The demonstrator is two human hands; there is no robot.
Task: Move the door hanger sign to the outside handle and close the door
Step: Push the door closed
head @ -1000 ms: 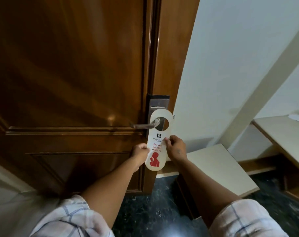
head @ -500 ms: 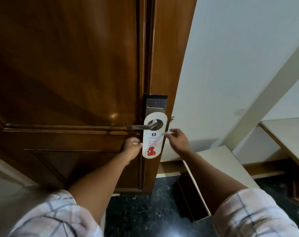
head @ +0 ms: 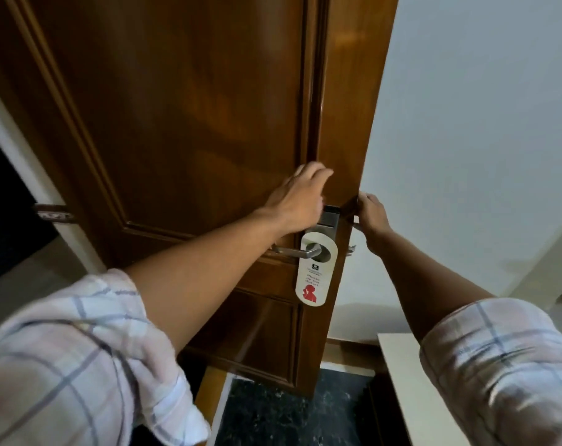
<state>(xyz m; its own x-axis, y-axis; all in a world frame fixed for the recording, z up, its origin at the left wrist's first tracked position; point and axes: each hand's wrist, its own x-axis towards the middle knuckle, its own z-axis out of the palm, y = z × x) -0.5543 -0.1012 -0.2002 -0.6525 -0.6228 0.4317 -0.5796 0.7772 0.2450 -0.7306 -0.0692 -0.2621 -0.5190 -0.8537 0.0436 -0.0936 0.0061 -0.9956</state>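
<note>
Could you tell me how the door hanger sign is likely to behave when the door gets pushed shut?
The door hanger sign looks like thin card, so probably light and slightly bendy. It hangs loosely by its hole over the lever handle, so it may swing. Neither hand touches it, so nothing would steady it.

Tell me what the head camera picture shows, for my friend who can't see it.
A white door hanger sign hangs on a wooden door's metal handle. The left hand rests flat against the door, and the right hand grips its edge.

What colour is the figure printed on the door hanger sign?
Red, on the white door hanger sign hanging from the lever handle; head view.
</note>
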